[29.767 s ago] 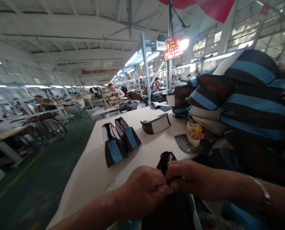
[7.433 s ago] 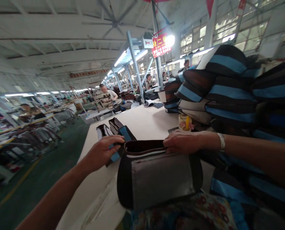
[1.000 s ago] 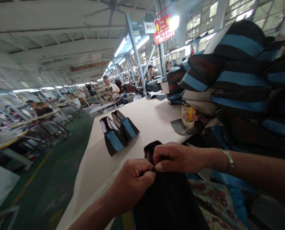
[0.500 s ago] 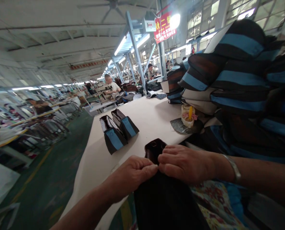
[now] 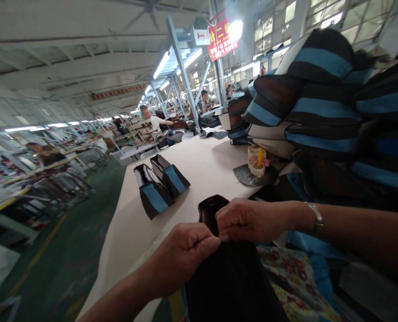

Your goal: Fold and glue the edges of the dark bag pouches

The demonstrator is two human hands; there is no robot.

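Observation:
A dark bag point(image 5: 230, 281) stands close to me at the table's near edge, with a shiny brown lining at its open far end. My left hand point(image 5: 194, 248) pinches its edge between thumb and curled fingers. Right beside it, my right hand point(image 5: 240, 219) also grips that edge, fingers folded and thumb tip near the left one. The exact bit of edge between the fingertips is hidden. Two dark bags with blue bands, a nearer one point(image 5: 157, 199) and a farther one point(image 5: 176, 179), stand open on the pale table point(image 5: 203, 165) beyond my hands.
A tall pile of black and blue bags point(image 5: 322, 107) rises on the right. Before it, a glue-stained pot point(image 5: 256, 163) with a yellow handle stands on a dark plate point(image 5: 244, 175). A co-worker point(image 5: 155, 120) sits beyond the table. A green floor aisle point(image 5: 74, 241) runs along the left.
The whole view has shifted slightly, so most things appear a little farther left. Both hands stay at the bag's edge; the right hand's fingers have curled in more tightly.

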